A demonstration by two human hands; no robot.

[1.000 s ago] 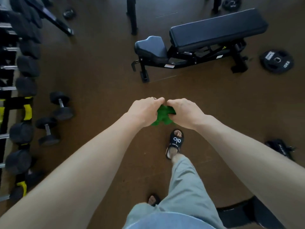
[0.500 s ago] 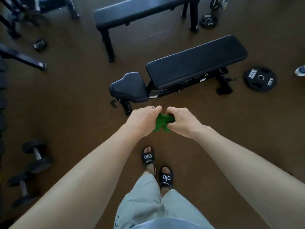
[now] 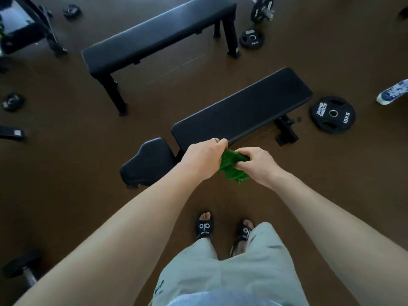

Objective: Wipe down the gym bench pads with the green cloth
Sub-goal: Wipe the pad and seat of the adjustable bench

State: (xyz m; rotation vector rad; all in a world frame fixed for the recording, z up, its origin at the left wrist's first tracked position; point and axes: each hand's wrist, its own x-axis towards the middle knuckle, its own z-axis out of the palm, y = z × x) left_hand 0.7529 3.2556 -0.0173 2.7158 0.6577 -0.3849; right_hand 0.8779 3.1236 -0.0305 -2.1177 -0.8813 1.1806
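1. I see the green cloth [image 3: 233, 167] bunched up in the air between both hands, in front of the adjustable bench.
2. Left hand [image 3: 202, 159]: grip curled tight around the cloth's left end.
3. Right hand [image 3: 259, 165]: fingers pinching the cloth's right end.
4. Long back pad [image 3: 242, 110] and small seat pad [image 3: 148, 162] lie just beyond the hands; cloth touches neither.
5. A 10 kg plate [image 3: 333, 114] sits on the floor [image 3: 66, 173] right of the bench; a flat bench [image 3: 159, 35] stands farther back.

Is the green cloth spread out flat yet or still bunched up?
Bunched up. The green cloth is crumpled between the left hand and right hand, both gripping it in the air, off the bench pad.
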